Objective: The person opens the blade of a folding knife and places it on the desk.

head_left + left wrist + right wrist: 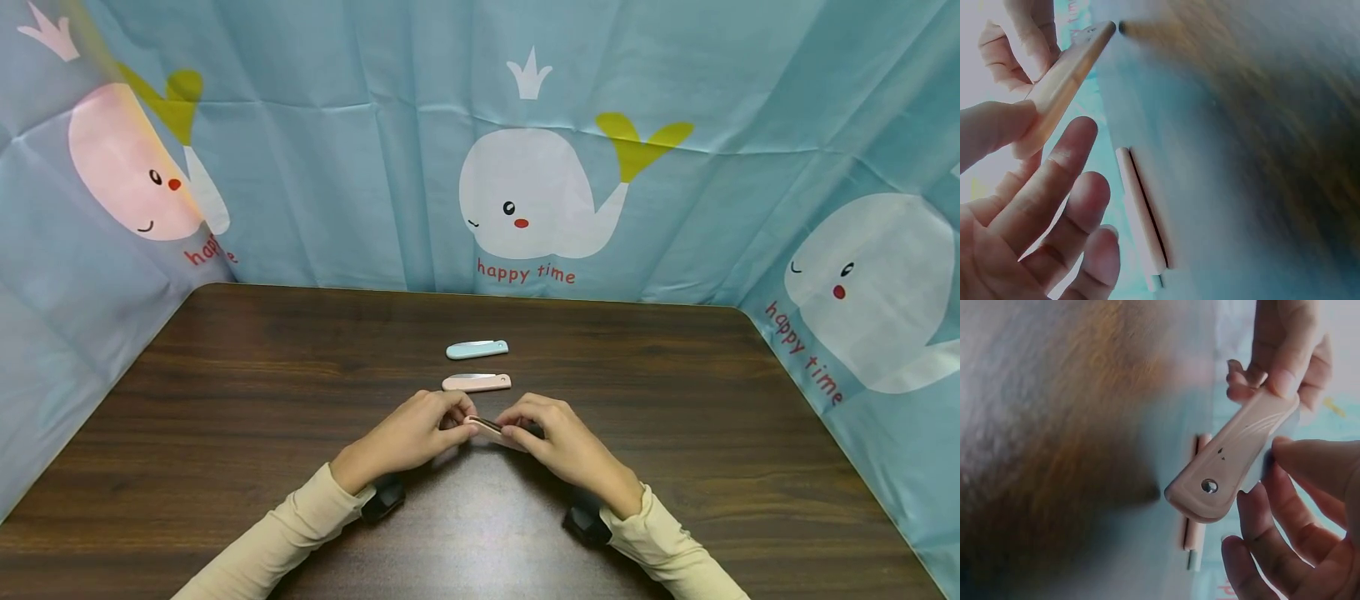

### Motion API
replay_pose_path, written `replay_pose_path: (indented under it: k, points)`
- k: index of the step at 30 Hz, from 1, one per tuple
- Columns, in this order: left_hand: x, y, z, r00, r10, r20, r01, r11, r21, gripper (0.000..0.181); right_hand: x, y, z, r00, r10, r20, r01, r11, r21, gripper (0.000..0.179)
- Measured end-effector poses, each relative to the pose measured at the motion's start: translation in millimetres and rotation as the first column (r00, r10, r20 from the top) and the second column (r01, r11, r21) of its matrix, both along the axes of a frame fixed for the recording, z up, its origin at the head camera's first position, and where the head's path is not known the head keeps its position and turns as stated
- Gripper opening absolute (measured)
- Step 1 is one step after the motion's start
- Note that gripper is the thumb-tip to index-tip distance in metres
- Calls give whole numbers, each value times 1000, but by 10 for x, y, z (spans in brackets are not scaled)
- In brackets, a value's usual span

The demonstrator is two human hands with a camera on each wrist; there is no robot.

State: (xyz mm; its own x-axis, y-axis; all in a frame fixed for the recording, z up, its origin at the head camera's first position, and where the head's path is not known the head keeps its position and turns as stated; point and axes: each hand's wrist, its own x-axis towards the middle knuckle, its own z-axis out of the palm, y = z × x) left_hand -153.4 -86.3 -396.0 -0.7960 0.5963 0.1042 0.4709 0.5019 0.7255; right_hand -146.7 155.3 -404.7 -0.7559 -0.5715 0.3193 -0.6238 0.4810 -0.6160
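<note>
Here, the knife (1232, 464) (pinkish) lies between both hands (412, 432) (564, 440).

A blue curtain (315, 192) printed with whales (540, 175) and red lettering (507, 272) hangs behind the dark wood-grain table (270, 375).

Two knives (1235, 456) are pink, one knife (477, 351) pale blue, the table (247, 392) streaked brown.

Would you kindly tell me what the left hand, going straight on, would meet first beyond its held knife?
Most likely the right hand, which also holds that knife; exact depth is unclear.
</note>
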Motion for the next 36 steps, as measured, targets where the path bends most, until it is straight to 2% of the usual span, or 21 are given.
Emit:
replay_pose_path:
  k: [4,9,18,23,36]
  points:
    - [5,8,9,999,13,37,-15,998,55,10,10,-17,5,1000,-13,16,13,1000,-24,11]
    - [14,22,25,998,37,48,-41,995,90,10,33,-45,24,999,-28,23,29,998,-49,11]
    - [34,43,22,997,82,-7,-80,987,136,12,81,-99,52,992,-119,48,123,989,-77,10]
    - [45,58,24,996,85,-31,-80,987,141,13,91,-108,49,987,-147,61,152,984,-95,8]
    - [52,70,54,997,68,-23,-64,989,136,14,99,-91,40,988,-156,-18,154,984,-87,4]
